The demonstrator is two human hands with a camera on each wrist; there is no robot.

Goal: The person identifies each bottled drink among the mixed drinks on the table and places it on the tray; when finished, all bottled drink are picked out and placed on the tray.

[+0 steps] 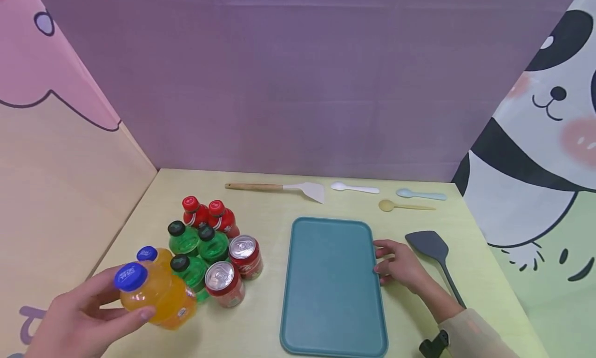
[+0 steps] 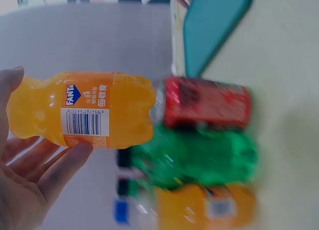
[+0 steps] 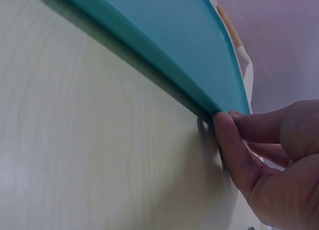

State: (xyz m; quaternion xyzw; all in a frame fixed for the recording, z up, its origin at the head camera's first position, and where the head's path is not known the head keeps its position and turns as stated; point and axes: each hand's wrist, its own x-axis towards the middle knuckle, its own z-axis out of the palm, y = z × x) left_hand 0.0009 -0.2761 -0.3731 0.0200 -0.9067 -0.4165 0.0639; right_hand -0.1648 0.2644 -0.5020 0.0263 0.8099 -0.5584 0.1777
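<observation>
In the head view my left hand [image 1: 88,311] grips an orange Fanta bottle [image 1: 160,298] with a blue cap, raised at the front left. The left wrist view shows its barcode label, with the thumb along one side of the bottle [image 2: 107,110]. A second orange bottle [image 1: 164,257] stands just behind it. My right hand [image 1: 400,265] is at the right edge of a blue-green tray [image 1: 332,291]. Seen from the right wrist, thumb and fingertips pinch the rim of the tray [image 3: 169,46].
Several green bottles [image 1: 215,247] with black caps, two red-capped bottles [image 1: 223,221] and two red cans [image 1: 245,262] cluster left of the tray. Behind it lie a wooden-handled spatula [image 1: 261,187] and small spoons [image 1: 356,188]. A dark turner [image 1: 430,247] lies at right.
</observation>
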